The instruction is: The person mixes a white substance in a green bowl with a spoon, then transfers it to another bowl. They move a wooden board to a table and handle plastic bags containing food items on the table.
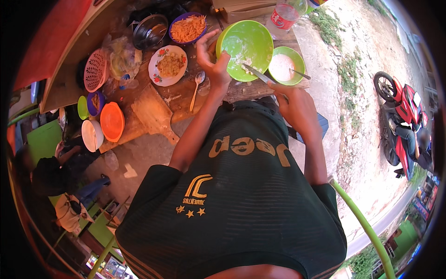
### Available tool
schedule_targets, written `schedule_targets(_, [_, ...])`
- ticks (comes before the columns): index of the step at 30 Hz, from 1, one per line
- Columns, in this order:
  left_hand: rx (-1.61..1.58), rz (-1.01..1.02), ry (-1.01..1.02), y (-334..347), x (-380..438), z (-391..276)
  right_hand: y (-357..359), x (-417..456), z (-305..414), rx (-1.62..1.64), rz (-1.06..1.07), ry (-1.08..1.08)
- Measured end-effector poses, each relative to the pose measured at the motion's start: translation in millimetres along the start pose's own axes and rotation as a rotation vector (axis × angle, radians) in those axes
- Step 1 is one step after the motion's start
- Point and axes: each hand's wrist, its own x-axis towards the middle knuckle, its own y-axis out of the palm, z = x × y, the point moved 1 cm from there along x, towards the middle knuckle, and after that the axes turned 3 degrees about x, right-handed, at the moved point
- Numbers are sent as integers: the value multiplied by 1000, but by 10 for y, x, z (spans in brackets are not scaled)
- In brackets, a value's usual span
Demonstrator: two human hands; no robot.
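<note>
My left hand (216, 66) grips the rim of a large green plastic bowl (256, 38), tilted so its inside faces me, with pale, floury residue in it. In my right hand (292, 104) is a metal knife (258, 74), its blade reaching into the bowl against a whitish clump. Just right of it, a smaller green bowl (302, 62) holds white liquid and a spoon handle. To the left lie a floral plate (154, 75) with a crumbly yellowish food, a metal spoon (198, 83) and a wooden cutting board (151, 110).
A purple bowl (174, 36) of orange shreds, a dark metal pot (148, 33), a pink basket (92, 75), an orange bowl (112, 122) and a white bowl (92, 136) crowd the wooden table. A plastic bottle (284, 21) stands beyond the green bowls. Other people are at the far left and right.
</note>
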Motion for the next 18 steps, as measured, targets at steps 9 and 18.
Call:
schedule_targets(9, [23, 15, 17, -61, 21, 28, 169, 85, -36, 166, -102, -116])
schedule_targets(18, [45, 5, 12, -72, 1, 40, 277, 154, -66, 221, -71, 19])
